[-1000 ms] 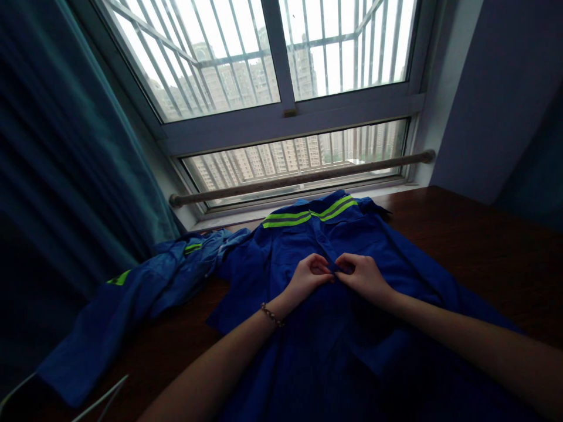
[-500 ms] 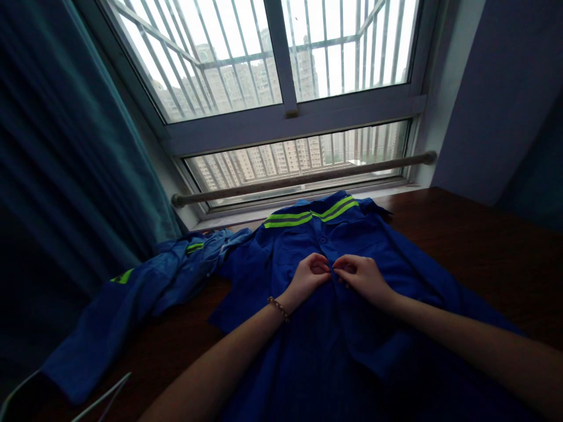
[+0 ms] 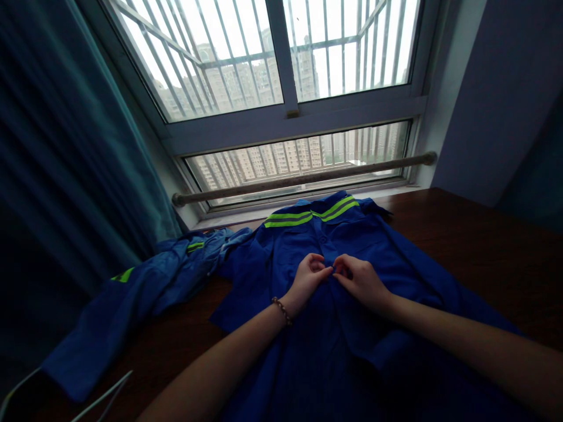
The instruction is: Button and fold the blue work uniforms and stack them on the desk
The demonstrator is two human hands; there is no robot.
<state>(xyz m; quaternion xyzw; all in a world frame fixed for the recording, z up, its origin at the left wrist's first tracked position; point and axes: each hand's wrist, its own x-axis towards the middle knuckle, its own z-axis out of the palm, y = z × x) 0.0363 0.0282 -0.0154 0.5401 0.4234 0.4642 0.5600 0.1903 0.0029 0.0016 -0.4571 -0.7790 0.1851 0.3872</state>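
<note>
A blue work shirt with yellow-green reflective stripes lies flat on the dark wooden table, collar towards the window. My left hand, a bead bracelet on its wrist, pinches the front placket at mid-chest. My right hand pinches the same placket from the other side, fingertips almost touching the left ones. Both hands have curled fingers closed on the fabric. The exact spot between the fingertips is too dark to make out.
The shirt's left sleeve trails off to the left over the table. A teal curtain hangs at the left. A barred window with a rod along its sill fills the back. Thin white wires show at bottom left.
My hands have shifted slightly along the placket and drawn closer together; the pinch stays on the shirt front. The shirt itself has hardly moved.
</note>
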